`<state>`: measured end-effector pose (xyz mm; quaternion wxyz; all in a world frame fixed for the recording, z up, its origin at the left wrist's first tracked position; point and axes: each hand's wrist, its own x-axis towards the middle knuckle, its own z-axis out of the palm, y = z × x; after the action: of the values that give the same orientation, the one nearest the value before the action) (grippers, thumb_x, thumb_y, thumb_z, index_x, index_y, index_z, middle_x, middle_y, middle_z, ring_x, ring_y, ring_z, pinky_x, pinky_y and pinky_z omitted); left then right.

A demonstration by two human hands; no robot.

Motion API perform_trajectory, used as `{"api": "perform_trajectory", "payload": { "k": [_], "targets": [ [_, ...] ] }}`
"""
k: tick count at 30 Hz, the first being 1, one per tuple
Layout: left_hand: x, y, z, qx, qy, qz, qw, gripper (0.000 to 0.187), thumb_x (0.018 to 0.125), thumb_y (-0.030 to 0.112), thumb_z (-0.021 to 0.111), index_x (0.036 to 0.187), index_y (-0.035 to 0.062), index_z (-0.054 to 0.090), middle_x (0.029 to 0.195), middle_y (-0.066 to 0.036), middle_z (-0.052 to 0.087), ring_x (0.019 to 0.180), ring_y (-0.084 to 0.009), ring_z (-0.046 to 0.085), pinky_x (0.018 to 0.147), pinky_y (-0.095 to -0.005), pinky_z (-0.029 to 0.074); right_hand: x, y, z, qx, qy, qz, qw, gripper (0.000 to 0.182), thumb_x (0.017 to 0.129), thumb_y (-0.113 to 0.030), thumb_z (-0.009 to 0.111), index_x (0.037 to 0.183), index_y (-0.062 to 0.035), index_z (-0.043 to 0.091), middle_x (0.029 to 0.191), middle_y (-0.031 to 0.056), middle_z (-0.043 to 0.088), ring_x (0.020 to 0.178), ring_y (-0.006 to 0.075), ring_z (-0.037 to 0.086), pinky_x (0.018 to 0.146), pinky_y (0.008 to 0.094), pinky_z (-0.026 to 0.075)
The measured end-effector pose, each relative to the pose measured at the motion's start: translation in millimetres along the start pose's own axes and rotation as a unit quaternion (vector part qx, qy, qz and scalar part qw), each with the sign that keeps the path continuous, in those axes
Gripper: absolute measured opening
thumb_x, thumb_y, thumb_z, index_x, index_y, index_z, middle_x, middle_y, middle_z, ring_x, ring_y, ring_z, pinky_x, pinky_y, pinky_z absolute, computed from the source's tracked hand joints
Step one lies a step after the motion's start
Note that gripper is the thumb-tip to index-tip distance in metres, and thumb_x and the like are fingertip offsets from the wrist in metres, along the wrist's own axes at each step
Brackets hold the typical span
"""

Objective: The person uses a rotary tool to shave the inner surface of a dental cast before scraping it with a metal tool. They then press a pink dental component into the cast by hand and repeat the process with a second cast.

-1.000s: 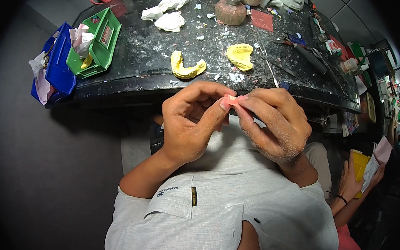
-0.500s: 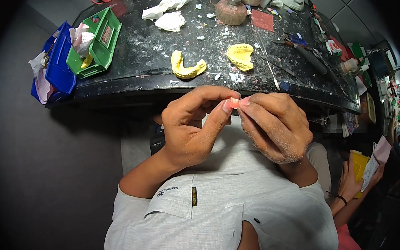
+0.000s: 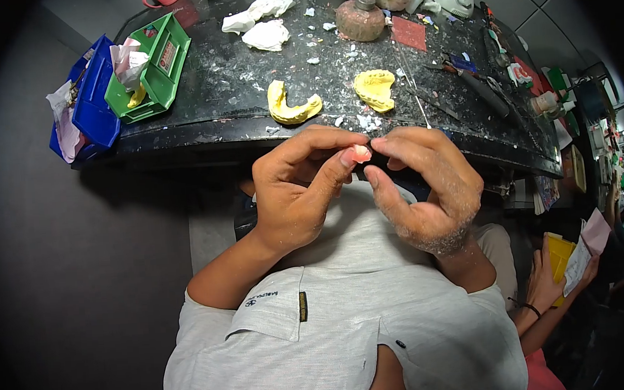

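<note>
Between the thumb and forefinger of my left hand is a small pink and white piece, in front of the bench edge. My right hand, dusted with white powder, is just right of the piece, its thumb and forefinger apart with nothing between them. Beyond my hands, on the bench, lie a curved yellow cast at the left and a fuller yellow cast at the right, with white crumbs around them.
Green bin and blue bin stand at the bench's left. White crumpled cloths, a dusty pink jar and a red square lie farther back. Tools lie right. Another person's hands hold a yellow object.
My right thumb and forefinger have parted and come off the piece. The piece has turned in my left fingers and shows more of its white part.
</note>
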<state>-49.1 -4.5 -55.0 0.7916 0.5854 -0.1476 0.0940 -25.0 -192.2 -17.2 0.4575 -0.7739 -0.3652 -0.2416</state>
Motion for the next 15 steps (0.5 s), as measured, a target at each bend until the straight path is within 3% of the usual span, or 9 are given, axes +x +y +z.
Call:
{"api": "perform_trajectory", "payload": {
  "k": [6, 10, 15],
  "targets": [
    [1.2, -2.1, 1.9, 0.006, 0.012, 0.009, 1.000, 0.016, 0.098, 0.000, 0.072, 0.114, -0.0046, 0.074, 0.107, -0.011, 0.072, 0.091, -0.0108, 0.068, 0.075, -0.0230, 0.055, -2.7, -0.3, 2.9, 0.101, -0.020, 0.118, 0.988, 0.025, 0.088, -0.002, 0.082, 0.112, 0.0001, 0.076, 0.104, 0.0128, 0.073, 0.085, 0.0119, 0.072, 0.065, 0.0237, 0.058],
    [1.6, -6.1, 1.6, 0.017, 0.019, 0.021, 0.999, 0.016, 0.097, -0.001, 0.073, 0.112, -0.0053, 0.073, 0.107, -0.012, 0.072, 0.095, -0.0145, 0.071, 0.082, -0.0257, 0.058, -4.3, 2.5, 2.7, 0.107, -0.032, 0.132, 0.985, 0.024, 0.089, -0.001, 0.081, 0.113, -0.0001, 0.076, 0.105, 0.0112, 0.073, 0.085, 0.0096, 0.071, 0.064, 0.0205, 0.056],
    [3.1, -10.1, -0.5, 0.068, 0.013, 0.064, 0.996, 0.016, 0.096, 0.000, 0.074, 0.111, -0.0052, 0.073, 0.106, -0.012, 0.072, 0.093, -0.0141, 0.070, 0.080, -0.0256, 0.057, -3.5, 0.5, 3.1, 0.139, -0.038, 0.171, 0.975, 0.023, 0.089, -0.001, 0.081, 0.111, -0.0012, 0.077, 0.105, 0.0095, 0.073, 0.085, 0.0083, 0.070, 0.066, 0.0191, 0.056]
  ]
}}
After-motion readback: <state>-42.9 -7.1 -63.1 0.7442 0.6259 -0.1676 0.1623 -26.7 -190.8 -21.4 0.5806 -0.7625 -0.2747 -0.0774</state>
